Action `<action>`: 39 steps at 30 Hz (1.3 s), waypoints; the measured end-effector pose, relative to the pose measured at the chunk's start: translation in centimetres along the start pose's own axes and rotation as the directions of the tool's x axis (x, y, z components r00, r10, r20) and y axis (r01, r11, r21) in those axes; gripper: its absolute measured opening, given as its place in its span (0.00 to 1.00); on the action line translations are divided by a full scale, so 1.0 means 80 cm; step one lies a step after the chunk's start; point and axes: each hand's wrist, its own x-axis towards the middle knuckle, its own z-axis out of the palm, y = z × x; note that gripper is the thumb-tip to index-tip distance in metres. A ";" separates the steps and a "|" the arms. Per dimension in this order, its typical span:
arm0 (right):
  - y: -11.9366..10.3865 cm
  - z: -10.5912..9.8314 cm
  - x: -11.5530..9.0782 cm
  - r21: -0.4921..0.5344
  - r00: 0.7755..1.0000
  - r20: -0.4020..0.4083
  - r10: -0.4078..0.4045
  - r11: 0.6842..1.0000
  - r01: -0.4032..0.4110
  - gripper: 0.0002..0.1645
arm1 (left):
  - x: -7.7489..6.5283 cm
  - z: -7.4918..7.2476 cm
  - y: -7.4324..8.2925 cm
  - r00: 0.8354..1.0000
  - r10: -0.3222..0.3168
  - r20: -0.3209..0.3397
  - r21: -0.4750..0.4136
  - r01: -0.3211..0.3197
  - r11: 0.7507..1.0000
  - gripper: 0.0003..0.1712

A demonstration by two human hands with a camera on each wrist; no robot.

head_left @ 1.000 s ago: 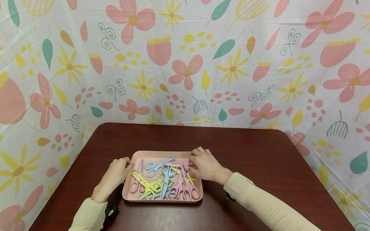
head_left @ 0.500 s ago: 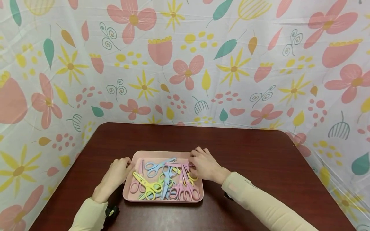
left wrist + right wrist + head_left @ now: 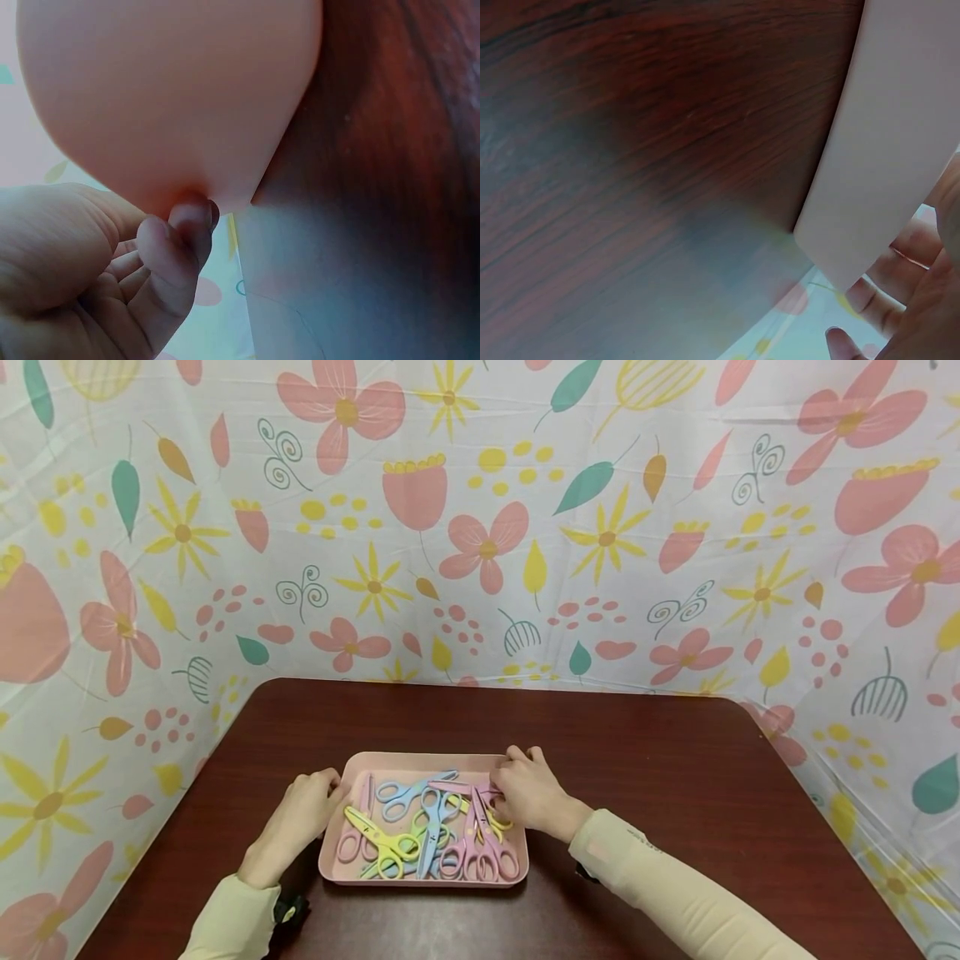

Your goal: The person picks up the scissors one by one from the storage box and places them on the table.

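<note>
A shallow pink tray (image 3: 397, 763) sits on the table, holding several small scissors in pastel colours. Yellow scissors (image 3: 382, 842) and blue scissors (image 3: 431, 835) lie on top near its front, beside pink scissors (image 3: 480, 843). At the tray's left side, my left hand (image 3: 303, 810) grips the rim with bent fingers. The left wrist view shows its fingertips (image 3: 191, 217) right against the tray's outer wall (image 3: 180, 97). My right hand (image 3: 532, 793) grips the right rim, its fingers bent over the edge. In the right wrist view those fingers (image 3: 896, 274) pass partly behind the tray wall (image 3: 885, 142).
The dark brown table (image 3: 637, 760) has rounded far corners. Behind it and along both sides hangs a white cloth (image 3: 480, 568) printed with flowers and leaves. Dark wrist bands show at both cuffs, the left one (image 3: 291, 908) more plainly.
My right hand and forearm have shifted slightly left, and the fingers have settled a little lower at the rim. The left hand, tray and scissors show hardly any movement.
</note>
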 end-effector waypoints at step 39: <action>0.024 -0.035 -0.024 0.146 0.906 -0.424 0.008 0.987 0.060 0.09 | -0.003 0.000 0.005 0.999 0.035 -0.038 0.028 -0.034 0.999 0.08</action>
